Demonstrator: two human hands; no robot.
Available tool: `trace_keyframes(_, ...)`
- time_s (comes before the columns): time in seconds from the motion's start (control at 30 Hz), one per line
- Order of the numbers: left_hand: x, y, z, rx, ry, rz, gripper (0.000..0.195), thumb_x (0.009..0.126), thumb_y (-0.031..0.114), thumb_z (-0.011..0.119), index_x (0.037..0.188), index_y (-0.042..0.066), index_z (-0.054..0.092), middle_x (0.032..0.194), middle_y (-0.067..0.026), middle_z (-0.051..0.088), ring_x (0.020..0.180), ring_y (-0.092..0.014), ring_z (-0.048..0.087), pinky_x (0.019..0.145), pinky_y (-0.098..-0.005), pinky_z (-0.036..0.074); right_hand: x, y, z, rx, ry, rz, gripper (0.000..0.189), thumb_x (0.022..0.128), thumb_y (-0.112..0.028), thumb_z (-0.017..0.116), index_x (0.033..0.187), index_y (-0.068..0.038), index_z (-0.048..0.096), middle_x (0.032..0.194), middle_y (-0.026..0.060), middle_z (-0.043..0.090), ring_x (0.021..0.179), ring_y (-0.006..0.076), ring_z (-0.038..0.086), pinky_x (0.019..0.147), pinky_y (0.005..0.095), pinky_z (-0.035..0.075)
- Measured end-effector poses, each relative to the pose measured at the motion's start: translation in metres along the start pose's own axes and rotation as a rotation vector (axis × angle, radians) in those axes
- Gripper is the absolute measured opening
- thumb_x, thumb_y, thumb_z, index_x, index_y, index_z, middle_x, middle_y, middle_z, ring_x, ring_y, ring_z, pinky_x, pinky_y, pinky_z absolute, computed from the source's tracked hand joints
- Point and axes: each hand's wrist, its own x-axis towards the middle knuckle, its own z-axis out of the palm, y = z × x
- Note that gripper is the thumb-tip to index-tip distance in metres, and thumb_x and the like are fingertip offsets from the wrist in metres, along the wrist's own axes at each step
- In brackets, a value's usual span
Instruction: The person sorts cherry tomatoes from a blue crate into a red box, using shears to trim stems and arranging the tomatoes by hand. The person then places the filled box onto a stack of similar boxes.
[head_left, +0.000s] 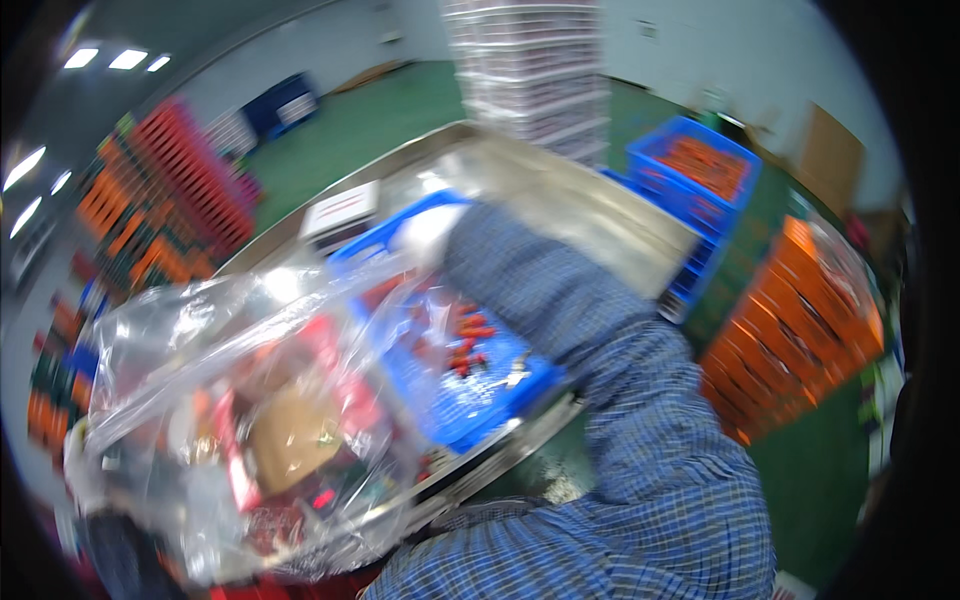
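A large clear plastic bag (217, 390) is stretched wide in front of me. My left hand (81, 465), in a whitish glove, grips its edge at the far left. The bag's upper edge runs up to my right hand (427, 231), also white-gloved and blurred, which holds it above a blue plastic crate (480, 427). Small red and orange produce (469, 341), too blurred to name exactly, lies in that crate. Through the film I see an open cardboard box (296, 435) with pink-red sides and a brown bottom. My right forearm, in a checked sleeve, crosses the crate.
A metal table (585, 195) with a raised rim supports the crate and a white box (341, 214). Wrapped white stacks (529, 75) stand behind it. Orange crates (795, 330) and blue crates (694, 169) with orange contents rise at right; red crates (195, 180) at left.
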Motion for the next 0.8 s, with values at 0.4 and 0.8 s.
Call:
trace_keyframes(0.4, -0.026, -0.112, 0.087, -0.362, -0.373, -0.558, 0.033, 0.083, -0.001, 0.055, 0.116, 0.0, 0.059, 0.103, -0.0058, 0.065, 0.087, -0.014, 0.061, 0.081, -0.0248, 0.048, 0.139, -0.135, -0.054, -0.172, 0.105, 0.114, 0.022, 0.085, -0.013, 0.061, 0.104, -0.004, 0.067, 0.102, 0.0171, 0.067, 0.094, 0.0291, 0.067, 0.081, 0.0376, 0.055)
trace_keyframes(0.8, -0.035, -0.294, 0.128, -0.6, -0.231, -0.655, 0.043, 0.087, 0.011, 0.051, 0.128, -0.001, 0.048, 0.113, -0.0124, 0.06, 0.087, -0.016, 0.058, 0.08, -0.0285, 0.049, 0.248, -0.343, 0.232, -0.056, -0.329, -0.136, 0.035, 0.079, -0.017, 0.065, 0.11, -0.003, 0.061, 0.101, 0.016, 0.065, 0.094, 0.0292, 0.064, 0.081, 0.0377, 0.053)
